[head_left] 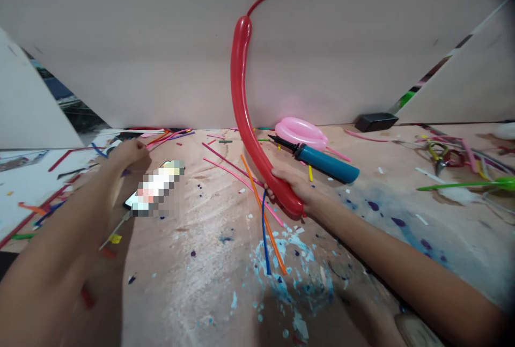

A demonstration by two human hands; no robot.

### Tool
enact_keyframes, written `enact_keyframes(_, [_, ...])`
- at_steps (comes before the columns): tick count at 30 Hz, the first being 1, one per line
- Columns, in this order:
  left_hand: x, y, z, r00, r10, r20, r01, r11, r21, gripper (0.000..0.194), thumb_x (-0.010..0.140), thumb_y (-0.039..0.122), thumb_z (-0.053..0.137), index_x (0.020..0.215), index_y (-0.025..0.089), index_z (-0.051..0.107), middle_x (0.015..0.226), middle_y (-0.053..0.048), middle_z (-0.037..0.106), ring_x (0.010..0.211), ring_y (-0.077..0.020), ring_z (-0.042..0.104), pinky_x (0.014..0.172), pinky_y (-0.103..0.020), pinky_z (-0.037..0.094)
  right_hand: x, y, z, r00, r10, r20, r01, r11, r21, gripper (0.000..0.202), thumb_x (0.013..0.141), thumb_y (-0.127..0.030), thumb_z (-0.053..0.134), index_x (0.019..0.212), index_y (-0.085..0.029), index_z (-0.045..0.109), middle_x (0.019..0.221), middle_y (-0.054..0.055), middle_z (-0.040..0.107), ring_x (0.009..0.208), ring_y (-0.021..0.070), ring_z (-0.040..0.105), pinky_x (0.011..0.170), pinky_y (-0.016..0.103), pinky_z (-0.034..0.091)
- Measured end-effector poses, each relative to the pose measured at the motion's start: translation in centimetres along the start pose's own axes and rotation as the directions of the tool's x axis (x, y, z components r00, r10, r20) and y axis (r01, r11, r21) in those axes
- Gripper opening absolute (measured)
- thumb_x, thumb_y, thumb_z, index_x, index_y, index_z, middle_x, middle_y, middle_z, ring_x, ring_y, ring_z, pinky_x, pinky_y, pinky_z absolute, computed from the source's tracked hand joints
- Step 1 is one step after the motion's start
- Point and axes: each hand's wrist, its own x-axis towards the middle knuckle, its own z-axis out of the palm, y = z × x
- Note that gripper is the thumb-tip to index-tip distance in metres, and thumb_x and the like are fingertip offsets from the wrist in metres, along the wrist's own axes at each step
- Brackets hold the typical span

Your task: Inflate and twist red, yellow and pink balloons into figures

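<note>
A long red modelling balloon (240, 73) stands up from the table in a curve, inflated except for a thin tail bent over to the right at its top. My right hand (292, 183) is closed around its lower end. Beneath that hand lie uninflated balloons: a blue balloon (264, 234), an orange balloon (276, 240) and pink ones. At the left, my left hand (131, 155) is bent low over the table, beside several loose balloons (169, 138) and behind a lit phone (156, 189). Its fingertips are hidden, so whether it holds anything does not show.
A blue hand pump (328, 163) with a black nozzle lies right of the red balloon, before a looped pink balloon (301, 132). Near the back panel sits a black box (376, 122). Scissors (440, 156) and a green balloon (462, 186) lie far right. Paint and scraps mark the table.
</note>
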Motion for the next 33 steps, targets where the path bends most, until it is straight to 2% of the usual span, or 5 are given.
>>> enact_keyframes(8, [1.1,14.4,-5.8,0.974,0.228,0.005,-0.172,0.747,-0.642,0.021,0.092,0.031,0.059,0.100,0.011,0.060,0.087,-0.004,0.062,0.071,-0.0101,0.060,0.085,-0.040,0.049,0.0,0.1,-0.1,1.000,-0.014,0.011,0.014,1.000,-0.013,0.019,0.088,-0.034,0.054,0.086,-0.016,0.059,0.063,0.005,0.063,0.052,0.0145,0.058,0.048,0.024,0.050])
enact_keyframes(11, [-0.7,18.5,-7.9,0.897,0.388,0.214,-0.183,0.764,-0.619,0.028,0.095,0.028,0.055,0.113,0.008,0.062,0.102,-0.009,0.066,0.085,-0.0204,0.068,0.085,-0.048,0.050,-0.2,0.0,0.2,1.000,-0.019,-0.001,0.019,1.000,-0.020,0.019,0.088,-0.034,0.054,0.085,-0.015,0.060,0.063,0.005,0.063,0.052,0.0144,0.058,0.048,0.024,0.050])
enact_keyframes(21, [-1.0,9.9,-2.4,0.958,0.064,0.280,0.000,0.975,-0.224,0.047,0.078,0.050,0.067,0.114,0.020,0.066,0.108,-0.012,0.071,0.092,-0.0269,0.069,0.075,-0.037,0.054,0.2,0.4,-0.4,0.998,-0.058,-0.001,0.058,0.998,-0.023,0.017,0.087,-0.033,0.058,0.088,-0.016,0.061,0.072,0.006,0.067,0.055,0.0138,0.060,0.050,0.024,0.052])
enact_keyframes(30, [-7.2,18.9,5.2,0.748,0.414,0.518,-0.474,0.880,-0.018,0.042,0.084,0.057,0.050,0.093,0.023,0.072,0.090,-0.005,0.073,0.074,-0.0186,0.065,0.063,-0.028,0.043,-0.3,0.1,0.0,0.996,-0.075,-0.047,0.075,0.997,-0.010,0.017,0.088,-0.031,0.056,0.088,-0.015,0.061,0.068,0.007,0.067,0.054,0.0148,0.061,0.048,0.024,0.052])
enact_keyframes(33, [-5.6,17.6,4.9,0.803,0.364,0.472,-0.466,0.878,0.114,0.043,0.085,0.054,0.048,0.095,0.020,0.072,0.092,-0.006,0.073,0.075,-0.0180,0.063,0.066,-0.027,0.042,-0.4,0.0,0.2,0.997,-0.058,-0.047,0.057,0.998,-0.009,0.017,0.089,-0.029,0.054,0.089,-0.014,0.061,0.069,0.007,0.067,0.053,0.0141,0.060,0.048,0.023,0.052])
